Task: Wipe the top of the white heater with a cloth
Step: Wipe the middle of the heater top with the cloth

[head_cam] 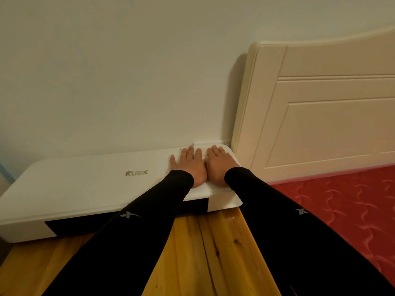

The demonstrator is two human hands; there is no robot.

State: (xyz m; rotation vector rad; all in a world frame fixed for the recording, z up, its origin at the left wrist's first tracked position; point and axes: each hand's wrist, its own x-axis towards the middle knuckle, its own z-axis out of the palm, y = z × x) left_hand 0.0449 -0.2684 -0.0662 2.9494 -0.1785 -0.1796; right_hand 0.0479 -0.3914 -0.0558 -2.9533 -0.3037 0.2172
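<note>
Left hand (190, 165) and right hand (220, 165) flat, touching, pressing white cloth (224, 194) onto heater (89, 184) right end; wooden floor (192, 253) near, wall (128, 82) far.

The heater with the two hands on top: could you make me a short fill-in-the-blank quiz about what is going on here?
1. Both hands, left hand and right hand, press flat on a white ___ spread over the heater.
2. The hands are at the heater's ___ end.
3. The sleeves are ___ in colour.
4. The mattress beside the heater is ___.

Missing words: cloth; right; black; red
</note>
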